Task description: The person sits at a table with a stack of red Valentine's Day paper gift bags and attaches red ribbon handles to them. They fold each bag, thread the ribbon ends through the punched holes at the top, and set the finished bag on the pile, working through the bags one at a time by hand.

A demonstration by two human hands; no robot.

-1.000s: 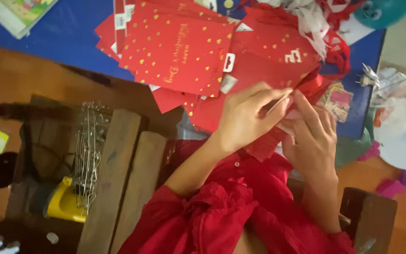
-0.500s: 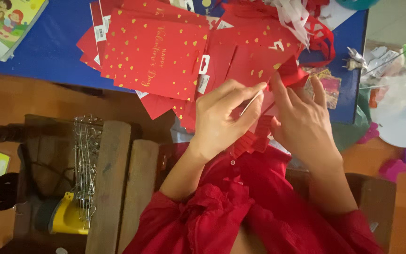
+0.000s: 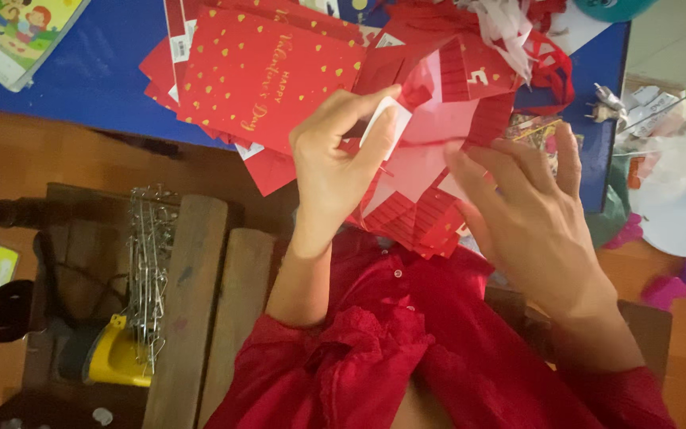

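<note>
So the left hand (image 3: 335,163) has its thumb and fingers pinched together on a small white strip (image 3: 383,131), holding it just above the middle of the frame, right against a red folded paper piece (image 3: 430,167). The right hand (image 3: 529,214) is right of centre with its fingers spread apart and mostly flat, fingertips (image 3: 470,171) resting on the right edge of that same red piece, not really gripping anything as far as I can see. The red piece itself sits dead centre between both hands, partly opened up, with a paler pinkish inside and ribbed red flaps hanging off its lower edge.

Going outward: just up and left of the left hand there's a stack of red cards with gold hearts (image 3: 267,75), fanned out on a blue table (image 3: 97,87). Top centre-right is a tangle of red and white paper scraps (image 3: 518,32). A colourful children's book (image 3: 21,32) pokes in at the upper left corner. Lower left there's a wooden bench (image 3: 192,294) with a bunch of metal wire clips (image 3: 146,270) and something yellow (image 3: 117,357) beside it. Far right edge has a white round thing (image 3: 676,206) and some pink bits (image 3: 680,282) on the floor. Red sleeves (image 3: 375,365) fill the bottom middle.
</note>
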